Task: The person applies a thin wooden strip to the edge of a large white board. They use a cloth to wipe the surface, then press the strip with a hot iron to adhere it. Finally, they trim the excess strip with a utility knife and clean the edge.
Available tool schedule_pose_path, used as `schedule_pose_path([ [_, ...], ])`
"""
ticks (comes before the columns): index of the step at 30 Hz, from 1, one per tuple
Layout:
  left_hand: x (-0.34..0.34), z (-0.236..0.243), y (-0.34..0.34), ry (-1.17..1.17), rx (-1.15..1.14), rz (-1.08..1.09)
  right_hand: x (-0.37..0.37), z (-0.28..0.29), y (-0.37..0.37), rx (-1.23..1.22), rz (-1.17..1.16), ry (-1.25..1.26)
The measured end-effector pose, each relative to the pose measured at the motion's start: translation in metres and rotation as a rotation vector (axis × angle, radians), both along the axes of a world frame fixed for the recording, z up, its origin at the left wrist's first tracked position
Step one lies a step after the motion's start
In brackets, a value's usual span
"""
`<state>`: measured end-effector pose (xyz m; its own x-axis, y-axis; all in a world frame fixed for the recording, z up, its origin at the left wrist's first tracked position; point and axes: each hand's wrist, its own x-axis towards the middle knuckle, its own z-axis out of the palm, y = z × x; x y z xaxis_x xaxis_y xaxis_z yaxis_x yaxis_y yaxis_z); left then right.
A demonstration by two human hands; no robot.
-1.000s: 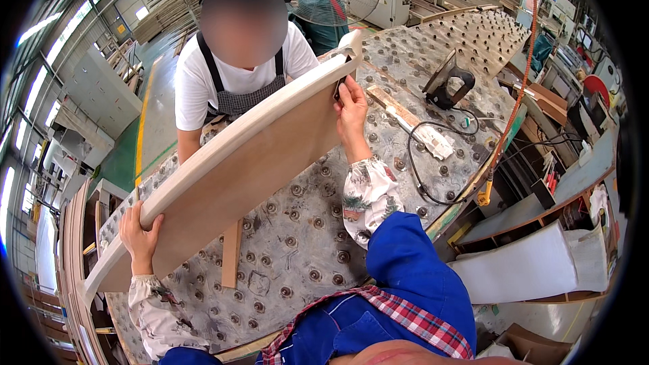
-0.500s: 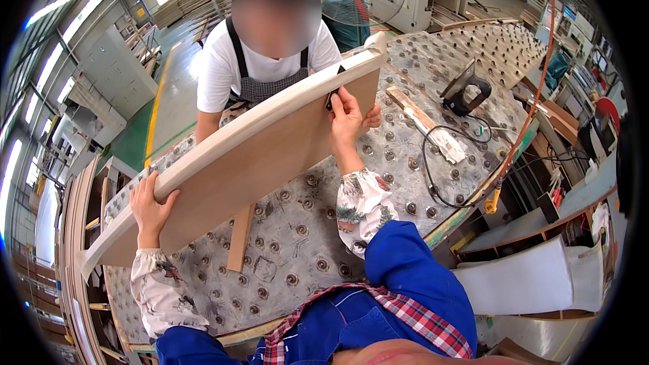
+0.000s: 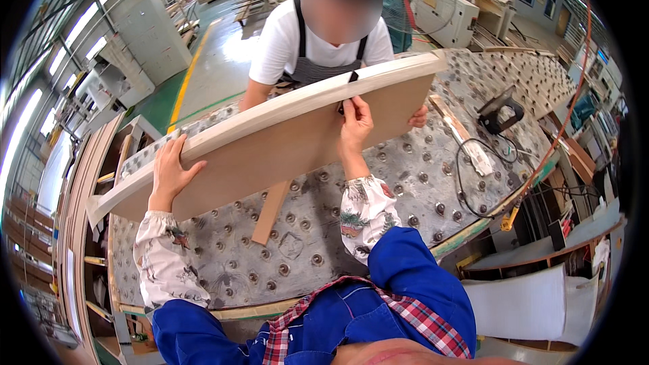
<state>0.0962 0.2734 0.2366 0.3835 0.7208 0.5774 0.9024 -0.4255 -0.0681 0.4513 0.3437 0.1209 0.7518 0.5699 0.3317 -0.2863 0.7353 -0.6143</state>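
Observation:
A large wooden panel [image 3: 270, 155] with a pale, rounded top edge stands tilted on its long side across the table. My left hand [image 3: 172, 170] grips that edge near the panel's left end, fingers over the top and thumb on the near face. Pinched in my right hand [image 3: 355, 128] is a small, thin black piece [image 3: 353, 77], which laps over the top edge; its exact kind cannot be made out. Opposite me stands a co-worker [image 3: 318, 47] in a white shirt and dark apron. The co-worker's hand [image 3: 418, 117] holds the panel's right end.
The metal table [image 3: 324, 206] is covered with rows of ball rollers. A wooden strip [image 3: 272, 213] sticks out from under the panel. To the right lie an electric iron [image 3: 501, 109] with a black cord and a whitish-stained stick [image 3: 466, 138]. An orange hose [image 3: 571, 118] hangs at the right.
My right hand has slid left along the panel's top edge with the black piece. My left hand keeps its place on the panel. The whole view has shifted.

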Motion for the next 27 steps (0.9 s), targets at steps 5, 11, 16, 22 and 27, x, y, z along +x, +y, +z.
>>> schedule_pose_path([
  [5,-0.061,0.008,-0.005,-0.096,-0.118,0.12,-0.042,0.0,-0.007,-0.044,0.078,0.042],
  [11,-0.155,-0.027,-0.025,-0.204,0.433,0.222,-0.099,-0.001,-0.014,-0.071,0.023,-0.004],
  [16,-0.256,-0.1,-0.051,-0.716,0.486,0.43,-0.143,-0.005,-0.024,-0.081,0.056,-0.029],
  [22,-0.303,-0.175,-0.089,-0.794,0.349,0.545,-0.195,-0.003,-0.029,-0.064,0.044,0.005],
  [27,-0.286,-0.221,-0.126,-0.797,0.265,0.617,-0.227,-0.008,-0.029,-0.04,0.063,-0.064],
])
